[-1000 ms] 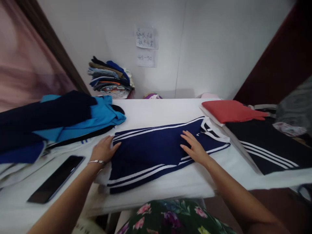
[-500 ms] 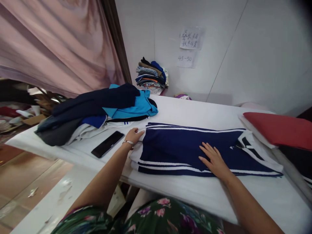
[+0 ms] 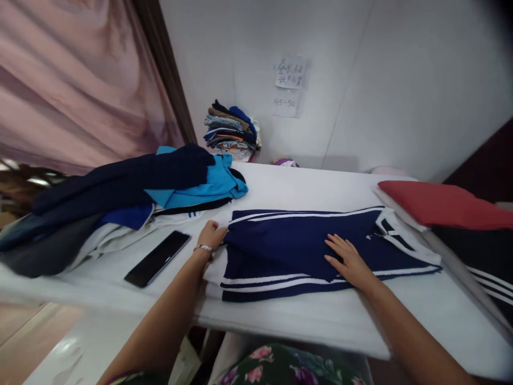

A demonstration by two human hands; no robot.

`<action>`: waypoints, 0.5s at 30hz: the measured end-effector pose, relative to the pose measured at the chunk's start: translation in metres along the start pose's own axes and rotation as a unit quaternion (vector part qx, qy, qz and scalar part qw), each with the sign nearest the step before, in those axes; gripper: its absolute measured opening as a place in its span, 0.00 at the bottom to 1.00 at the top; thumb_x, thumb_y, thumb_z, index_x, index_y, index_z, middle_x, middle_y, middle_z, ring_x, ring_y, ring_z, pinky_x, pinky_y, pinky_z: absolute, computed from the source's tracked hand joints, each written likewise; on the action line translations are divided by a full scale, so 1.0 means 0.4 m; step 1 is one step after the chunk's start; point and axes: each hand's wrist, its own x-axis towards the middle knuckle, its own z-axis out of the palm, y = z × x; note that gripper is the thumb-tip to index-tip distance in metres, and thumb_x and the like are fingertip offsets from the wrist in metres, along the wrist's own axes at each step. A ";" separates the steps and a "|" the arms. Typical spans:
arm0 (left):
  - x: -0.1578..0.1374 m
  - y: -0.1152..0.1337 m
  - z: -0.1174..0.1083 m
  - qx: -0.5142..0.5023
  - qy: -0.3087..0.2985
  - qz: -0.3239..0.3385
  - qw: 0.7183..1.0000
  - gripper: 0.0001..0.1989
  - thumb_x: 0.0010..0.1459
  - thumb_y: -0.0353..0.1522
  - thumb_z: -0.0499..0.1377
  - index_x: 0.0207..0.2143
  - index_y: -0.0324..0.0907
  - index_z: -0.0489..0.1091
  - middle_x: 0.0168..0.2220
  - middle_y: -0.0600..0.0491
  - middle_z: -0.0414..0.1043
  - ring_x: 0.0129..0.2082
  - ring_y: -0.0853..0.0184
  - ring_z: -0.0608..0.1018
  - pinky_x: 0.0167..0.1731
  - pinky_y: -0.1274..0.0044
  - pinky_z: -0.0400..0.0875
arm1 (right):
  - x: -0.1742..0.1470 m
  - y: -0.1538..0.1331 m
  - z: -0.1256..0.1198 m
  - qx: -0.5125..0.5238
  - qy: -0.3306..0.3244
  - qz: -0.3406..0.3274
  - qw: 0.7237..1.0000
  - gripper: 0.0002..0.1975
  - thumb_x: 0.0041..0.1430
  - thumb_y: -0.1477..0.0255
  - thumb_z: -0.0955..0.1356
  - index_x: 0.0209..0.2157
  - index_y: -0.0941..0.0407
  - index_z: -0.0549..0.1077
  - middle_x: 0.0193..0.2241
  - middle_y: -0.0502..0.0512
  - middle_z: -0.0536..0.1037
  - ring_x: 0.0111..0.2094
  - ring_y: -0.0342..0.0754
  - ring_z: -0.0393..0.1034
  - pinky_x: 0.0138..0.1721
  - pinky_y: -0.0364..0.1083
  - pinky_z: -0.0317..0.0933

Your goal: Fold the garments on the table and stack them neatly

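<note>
A navy jacket (image 3: 276,246) with white stripes lies folded lengthwise on the white table, its white-trimmed collar pointing right. Its left end is gripped by my left hand (image 3: 212,235), which wears a silver bracelet; the fingers are closed at the edge and the fabric puckers there. Flat on the middle of the jacket rests my right hand (image 3: 347,258), fingers spread. White cloth (image 3: 214,272) shows under the jacket's left end. A black phone (image 3: 158,258) lies left of my left hand.
A loose heap of dark and turquoise clothes (image 3: 188,179) covers the table's left side. At the right are a folded red garment (image 3: 441,203) and a black striped one (image 3: 476,256). Behind the table stands a clothes stack (image 3: 232,131). Paper notes (image 3: 289,80) hang on the wall.
The camera view has shifted. My left hand has drawn the jacket's upper left edge slightly, creasing the stripes there. My right hand stays flat on the jacket.
</note>
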 end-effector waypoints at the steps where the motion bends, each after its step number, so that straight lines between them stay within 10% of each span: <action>1: 0.002 -0.005 0.002 -0.009 -0.001 0.005 1.000 0.15 0.47 0.40 0.55 0.36 0.41 0.66 0.33 0.49 0.73 0.36 0.60 0.75 0.37 0.72 0.67 | 0.003 -0.007 -0.003 0.013 0.002 0.012 1.000 0.23 0.59 0.59 0.65 0.55 0.50 0.69 0.60 0.56 0.63 0.64 0.56 0.50 0.63 0.63 0.38; 10: 0.020 0.002 -0.029 0.022 -0.060 -0.038 0.997 0.31 0.48 0.51 0.49 0.46 0.39 0.66 0.53 0.40 0.69 0.52 0.50 0.71 0.49 0.65 0.66 | 0.150 -0.178 -0.072 0.026 0.066 -0.020 0.997 0.27 0.61 0.55 0.63 0.59 0.49 0.63 0.65 0.56 0.54 0.66 0.55 0.41 0.64 0.61 0.33; 15: 0.059 -0.042 -0.004 0.112 -0.035 0.016 0.993 0.28 0.47 0.51 0.48 0.42 0.42 0.67 0.47 0.42 0.74 0.43 0.51 0.76 0.37 0.66 0.72 | 0.225 -0.157 0.009 -0.076 -0.072 0.034 0.994 0.33 0.61 0.51 0.59 0.62 0.53 0.58 0.66 0.61 0.50 0.67 0.60 0.36 0.62 0.66 0.29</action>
